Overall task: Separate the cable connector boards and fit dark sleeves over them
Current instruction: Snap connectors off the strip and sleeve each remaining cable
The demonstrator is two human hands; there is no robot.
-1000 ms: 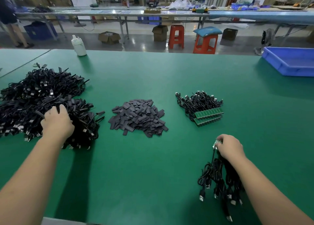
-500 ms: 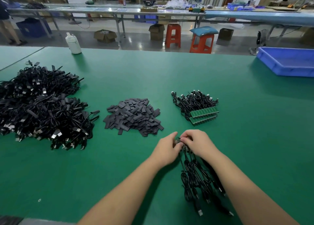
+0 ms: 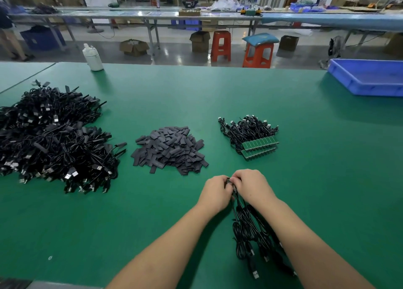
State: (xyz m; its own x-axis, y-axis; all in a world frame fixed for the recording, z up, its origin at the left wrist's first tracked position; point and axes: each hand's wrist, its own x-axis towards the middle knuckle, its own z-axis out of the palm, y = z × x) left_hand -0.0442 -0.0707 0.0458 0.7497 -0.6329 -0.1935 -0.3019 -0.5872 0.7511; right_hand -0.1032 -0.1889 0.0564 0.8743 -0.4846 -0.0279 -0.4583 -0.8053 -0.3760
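Note:
My left hand [image 3: 216, 190] and my right hand [image 3: 253, 185] meet at the table's near middle, both pinching the connector boards at the top of a black cable bundle [image 3: 246, 227]; the boards are mostly hidden by my fingers. The bundle's cables trail toward me on the green table. A heap of dark sleeves [image 3: 170, 150] lies just beyond my hands to the left. Farther right sits another cable bundle with joined green connector boards [image 3: 259, 146].
A large pile of black sleeved cables [image 3: 52, 140] fills the table's left side. A white bottle [image 3: 92, 57] stands at the far edge, and a blue tray [image 3: 368, 77] sits at the far right. Stools, boxes and workbenches lie beyond the table.
My left hand left the big cable pile and came to the right hand; both now grip the bundle's board end, which moved leftward toward the table's middle.

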